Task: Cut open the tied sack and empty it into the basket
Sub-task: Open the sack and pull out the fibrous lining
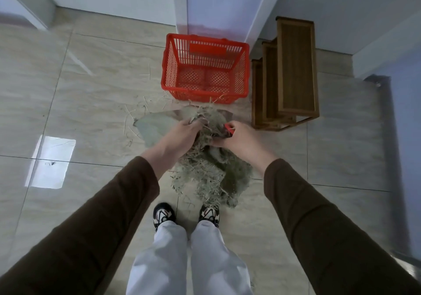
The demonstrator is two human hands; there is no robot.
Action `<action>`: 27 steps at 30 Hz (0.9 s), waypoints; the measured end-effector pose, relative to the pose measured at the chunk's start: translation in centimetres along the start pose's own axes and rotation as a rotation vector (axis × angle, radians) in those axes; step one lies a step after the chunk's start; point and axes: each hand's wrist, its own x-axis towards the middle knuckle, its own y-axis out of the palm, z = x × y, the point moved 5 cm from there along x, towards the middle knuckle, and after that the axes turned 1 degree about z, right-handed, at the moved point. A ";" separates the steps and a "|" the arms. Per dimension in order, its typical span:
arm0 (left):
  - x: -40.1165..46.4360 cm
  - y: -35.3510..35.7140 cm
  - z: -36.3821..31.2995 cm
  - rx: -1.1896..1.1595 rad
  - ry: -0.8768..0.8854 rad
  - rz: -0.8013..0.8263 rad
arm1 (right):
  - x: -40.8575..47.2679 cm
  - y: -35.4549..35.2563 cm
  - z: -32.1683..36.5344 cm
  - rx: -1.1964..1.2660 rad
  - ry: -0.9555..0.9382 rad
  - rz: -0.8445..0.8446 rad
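Head view, person standing on a glossy beige marble-pattern tile floor (91, 103). Left hand (182, 133), brown knit sleeve, grip curled closed around a tuft of dry, stringy grey-green hay-like fibre (205, 171) at the mouth of a pale grey-green woven sack (151, 125). Right hand (237, 138), same sleeve, grip closed on a small red-handled cutting tool (229, 128); only a red tip shows between fingers, blade not discernible; lower fingers appear also to pinch sack fabric, cannot confirm. The two grips sit close together with the fibre mass between them. Sack is limp, crumpled, a flat flap spreading left of the left grip; its mouth is open and fibre spills out. Fibre is matted, wiry, with pale straw stems; the bulk hangs or lies below both grips, reaching down to the person's black-and-white trainers (164, 213). Loose straws scattered on the tiles left of and beyond the left grip. Red rectangular plastic lattice basket (169, 66), slotted walls, perforated base, stands on the floor just beyond both grips, against a white wall corner; its interior shows bare base, a few stems touching its near rim. Right of the basket, beyond the right grip: stepped dark brown wooden frame stand (296, 66) with slatted panels. White trousers in lower frame.
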 end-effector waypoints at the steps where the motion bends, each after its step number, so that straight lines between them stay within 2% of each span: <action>1: 0.1 0.1 0.4 -0.122 -0.041 0.029 | 0.0 0.7 -0.3 0.126 0.027 0.049; 2: 0.0 0.2 0.5 -0.230 -0.064 0.062 | 0.1 1.3 -0.6 0.207 0.044 0.060; 4: 0.1 0.0 0.4 -0.262 -0.028 0.140 | 0.2 1.7 -1.4 0.364 0.065 0.043; 6: 0.2 -0.2 0.3 -0.130 0.000 0.175 | 0.0 1.3 -1.6 0.476 0.075 0.021; 9: 0.3 -0.9 0.0 0.035 0.007 0.112 | -0.4 0.5 -1.3 0.577 0.014 0.067; 12: 0.2 -1.1 -0.4 -0.145 0.057 0.185 | -1.3 -1.1 0.5 0.551 -0.168 0.095; 14: 0.2 -1.6 -0.5 -0.342 0.055 0.238 | -1.7 -2.0 1.2 0.564 -0.194 0.136; 17: -0.3 -1.7 -0.6 -0.519 0.008 0.303 | -2.0 -2.8 1.2 0.664 -0.146 0.141; 20: -0.6 -1.2 -0.2 -0.587 -0.033 0.279 | -1.6 -3.1 0.2 0.806 -0.085 0.104; 27: -0.3 -1.4 1.4 -0.694 -0.055 0.206 | -0.6 -3.1 -1.7 0.719 0.031 -0.017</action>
